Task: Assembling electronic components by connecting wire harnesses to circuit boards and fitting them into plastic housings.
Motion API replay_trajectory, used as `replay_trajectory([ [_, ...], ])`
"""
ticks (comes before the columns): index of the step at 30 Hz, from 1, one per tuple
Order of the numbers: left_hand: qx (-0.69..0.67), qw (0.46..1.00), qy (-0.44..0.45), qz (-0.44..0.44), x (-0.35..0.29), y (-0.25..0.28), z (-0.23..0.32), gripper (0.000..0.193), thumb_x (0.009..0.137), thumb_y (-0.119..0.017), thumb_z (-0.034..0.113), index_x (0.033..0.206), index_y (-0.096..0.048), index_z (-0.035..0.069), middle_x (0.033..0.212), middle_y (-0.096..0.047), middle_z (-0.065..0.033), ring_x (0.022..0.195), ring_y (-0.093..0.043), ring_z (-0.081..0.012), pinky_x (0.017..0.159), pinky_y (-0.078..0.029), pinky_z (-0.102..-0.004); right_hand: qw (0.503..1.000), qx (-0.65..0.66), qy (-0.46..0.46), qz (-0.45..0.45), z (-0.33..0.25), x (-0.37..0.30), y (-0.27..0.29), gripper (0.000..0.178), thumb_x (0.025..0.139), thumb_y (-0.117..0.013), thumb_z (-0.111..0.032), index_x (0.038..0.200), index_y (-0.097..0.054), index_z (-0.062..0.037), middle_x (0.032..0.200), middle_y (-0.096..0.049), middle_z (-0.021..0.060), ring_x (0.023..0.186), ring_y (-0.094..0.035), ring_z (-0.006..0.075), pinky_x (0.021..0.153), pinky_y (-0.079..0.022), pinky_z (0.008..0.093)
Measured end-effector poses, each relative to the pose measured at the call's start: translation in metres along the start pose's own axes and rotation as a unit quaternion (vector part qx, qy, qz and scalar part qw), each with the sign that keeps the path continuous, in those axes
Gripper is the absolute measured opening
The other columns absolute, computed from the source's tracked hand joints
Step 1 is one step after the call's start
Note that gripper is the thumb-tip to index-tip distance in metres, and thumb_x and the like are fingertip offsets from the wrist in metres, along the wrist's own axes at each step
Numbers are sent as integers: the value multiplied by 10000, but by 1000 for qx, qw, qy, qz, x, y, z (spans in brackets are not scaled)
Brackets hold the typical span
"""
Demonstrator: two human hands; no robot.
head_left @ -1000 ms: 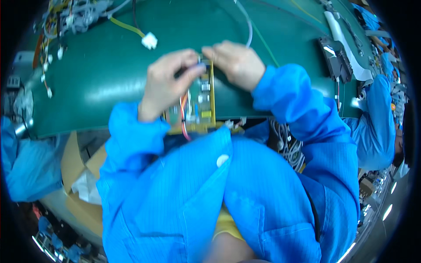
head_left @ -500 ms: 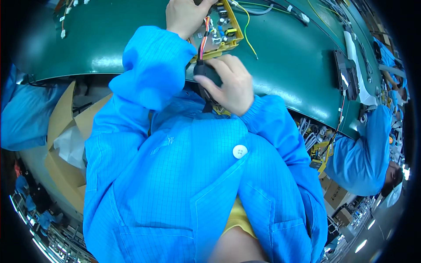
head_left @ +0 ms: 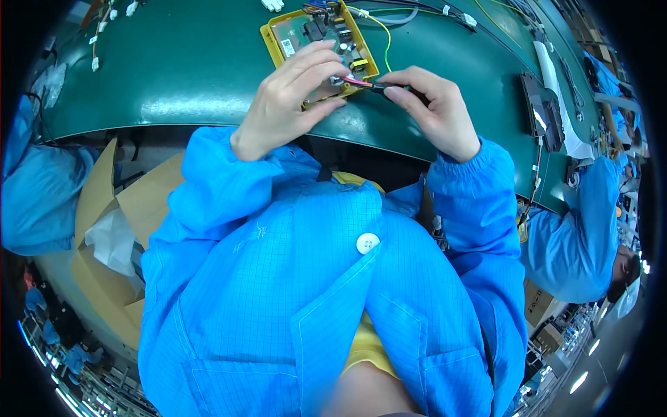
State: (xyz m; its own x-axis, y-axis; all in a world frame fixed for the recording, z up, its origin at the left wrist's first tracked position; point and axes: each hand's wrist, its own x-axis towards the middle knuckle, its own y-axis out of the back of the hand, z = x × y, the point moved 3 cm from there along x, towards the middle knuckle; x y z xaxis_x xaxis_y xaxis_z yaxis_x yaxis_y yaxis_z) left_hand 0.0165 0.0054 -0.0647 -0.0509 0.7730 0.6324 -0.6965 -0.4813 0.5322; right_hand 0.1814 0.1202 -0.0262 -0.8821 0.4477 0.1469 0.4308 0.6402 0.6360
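At upper centre, right hand [head_left: 439, 115] pinches cable [head_left: 377, 87], seemingly to steady it; left hand [head_left: 292, 94] overlaps circuit board [head_left: 294, 31], grip unclear

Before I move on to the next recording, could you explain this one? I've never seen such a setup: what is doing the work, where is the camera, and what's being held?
There is no machine here: a person works with two bare hands. The camera is worn on the head and looks down through a fisheye lens, so straight edges bend near the rim; picture left is the person's left.

On the green table lies a yellow case holding a circuit board. Farther right are a black part and a white strip.

The right hand has its grip on a black-sleeved cable, with coloured wires emerging. The left hand is over the case, thumb and fingers apart; whether it touches the wires is unclear.
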Motion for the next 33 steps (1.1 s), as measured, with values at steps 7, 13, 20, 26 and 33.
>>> replay_trajectory([
  [7, 22, 1000, -8, 18, -5, -4, 0, 291, 633, -773, 17, 862, -595, -2, 1016, -623, -110, 1118, -554, -308, 886, -485, -390, 975, -166, 148, 2, -6, 21, -3, 118, 771, -639, -110, 884, -641, -78, 788, -589, 75, 725, -598, 276, 607, -477, 365],
  [13, 42, 998, -30, 25, -4, -6, 3, 256, 633, -762, 3, 835, -604, -8, 970, -635, -114, 1093, -571, -303, 880, -494, -400, 958, -222, 181, -22, -12, 22, -3, 147, 730, -645, -95, 877, -642, -79, 808, -583, 58, 742, -595, 253, 599, -485, 353],
  [20, 69, 997, -37, 17, -4, -8, 7, 224, 647, -749, 24, 833, -630, -11, 939, -641, -106, 1047, -591, -284, 929, -474, -433, 925, -305, 217, -68, -30, 28, -6, 109, 684, -628, -86, 792, -640, -72, 830, -602, 45, 775, -607, 221, 604, -502, 339],
  [26, 75, 996, -30, 27, -1, -7, 4, 146, 678, -731, 64, 773, -640, 0, 905, -648, -83, 983, -615, -239, 904, -491, -407, 876, -406, 218, -141, -43, 40, -25, 51, 681, -622, -123, 690, -634, -74, 815, -620, 58, 803, -620, 223, 604, -512, 344],
  [33, 27, 997, 54, 43, -7, -9, 4, 104, 692, -713, -4, 774, -648, -12, 923, -658, -98, 998, -612, -254, 820, -507, -354, 939, -218, 266, -12, -6, 23, -6, 243, 643, -613, 1, 881, -612, -47, 881, -589, 59, 757, -589, 265, 602, -485, 365],
])
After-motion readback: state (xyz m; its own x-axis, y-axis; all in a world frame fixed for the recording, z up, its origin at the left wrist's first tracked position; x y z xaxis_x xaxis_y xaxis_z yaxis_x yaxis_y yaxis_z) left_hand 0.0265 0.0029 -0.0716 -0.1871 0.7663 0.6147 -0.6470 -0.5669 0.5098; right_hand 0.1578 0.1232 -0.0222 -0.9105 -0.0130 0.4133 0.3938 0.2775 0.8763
